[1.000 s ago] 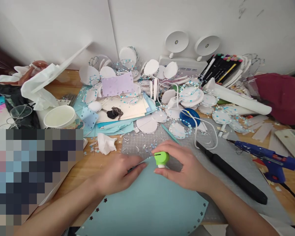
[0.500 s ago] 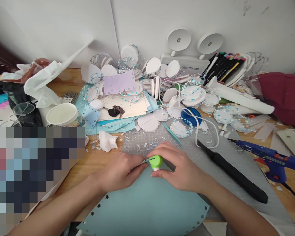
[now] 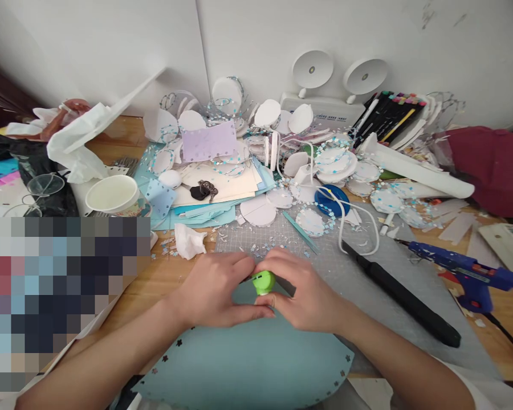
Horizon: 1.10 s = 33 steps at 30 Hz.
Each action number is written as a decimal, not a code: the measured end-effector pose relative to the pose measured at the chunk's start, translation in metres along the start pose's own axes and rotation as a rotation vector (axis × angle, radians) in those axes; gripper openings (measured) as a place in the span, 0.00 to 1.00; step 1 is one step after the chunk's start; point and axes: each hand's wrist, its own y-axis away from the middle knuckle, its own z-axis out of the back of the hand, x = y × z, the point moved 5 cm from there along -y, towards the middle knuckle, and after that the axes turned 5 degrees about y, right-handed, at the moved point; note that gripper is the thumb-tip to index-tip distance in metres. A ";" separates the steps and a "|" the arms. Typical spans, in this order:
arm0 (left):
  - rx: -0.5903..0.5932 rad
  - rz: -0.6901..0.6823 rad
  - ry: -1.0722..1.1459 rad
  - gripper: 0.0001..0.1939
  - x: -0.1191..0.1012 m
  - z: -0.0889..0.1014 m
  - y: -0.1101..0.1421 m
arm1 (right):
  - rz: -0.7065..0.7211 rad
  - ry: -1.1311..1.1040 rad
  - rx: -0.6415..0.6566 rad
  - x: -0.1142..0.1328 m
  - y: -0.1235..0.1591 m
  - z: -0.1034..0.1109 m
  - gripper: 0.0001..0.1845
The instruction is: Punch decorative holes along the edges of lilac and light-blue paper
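Observation:
A bright green craft punch (image 3: 263,282) with a white lower part sits between my two hands. My right hand (image 3: 305,290) grips it, fingers over the top and thumb beneath. My left hand (image 3: 216,287) closes in from the left: its fingers meet the punch's upper left side, and its thumb reaches across just below. A large pale blue paper sheet (image 3: 256,359) lies under both hands and hangs toward me. Small flower-shaped holes line its left and right edges. The sheet's edge at the punch is hidden by my fingers.
A grey cutting mat (image 3: 337,296) lies beneath, with a black-handled tool (image 3: 406,302) and teal tweezers (image 3: 301,232) on it. At right rests a blue glue gun (image 3: 465,265). White discs with blue trim (image 3: 312,221), papers and a paper cup (image 3: 113,196) crowd the back.
The punch has shifted slightly left. My left hand has moved from pinching the sheet's edge to the punch, its thumb now stretched beneath it. The view has shifted slightly.

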 end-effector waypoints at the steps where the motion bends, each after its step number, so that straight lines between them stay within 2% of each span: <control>1: -0.017 -0.031 -0.009 0.22 0.000 -0.001 0.001 | 0.002 0.003 -0.006 0.000 0.000 -0.002 0.10; 5: -0.030 -0.054 -0.007 0.20 0.001 -0.002 0.001 | -0.001 -0.016 -0.012 -0.002 -0.002 -0.006 0.09; 9: 0.047 0.030 0.000 0.22 0.008 -0.001 0.001 | -0.035 -0.025 -0.010 -0.006 -0.004 -0.004 0.10; 12: 0.095 -0.002 -0.022 0.20 0.011 0.000 0.003 | -0.060 -0.033 0.000 -0.008 -0.005 0.001 0.12; 15: 0.068 -0.046 -0.033 0.14 0.012 0.001 0.006 | -0.087 -0.011 0.021 -0.011 -0.003 0.006 0.16; 21: 0.026 -0.049 0.028 0.14 0.015 0.000 0.007 | -0.098 0.056 0.053 -0.015 -0.001 0.009 0.16; 24: 0.052 -0.023 0.062 0.13 0.014 0.001 0.005 | -0.070 0.054 0.035 -0.013 0.000 0.008 0.13; 27: 0.099 0.063 0.141 0.06 0.011 0.005 0.002 | -0.049 0.051 0.032 -0.010 0.001 0.005 0.12; 30: 0.156 0.140 0.172 0.16 0.007 0.008 0.000 | -0.032 0.046 0.048 -0.007 0.001 0.002 0.12; 33: 0.182 0.122 0.130 0.20 0.005 0.007 0.000 | -0.024 0.056 0.055 -0.006 0.001 -0.003 0.12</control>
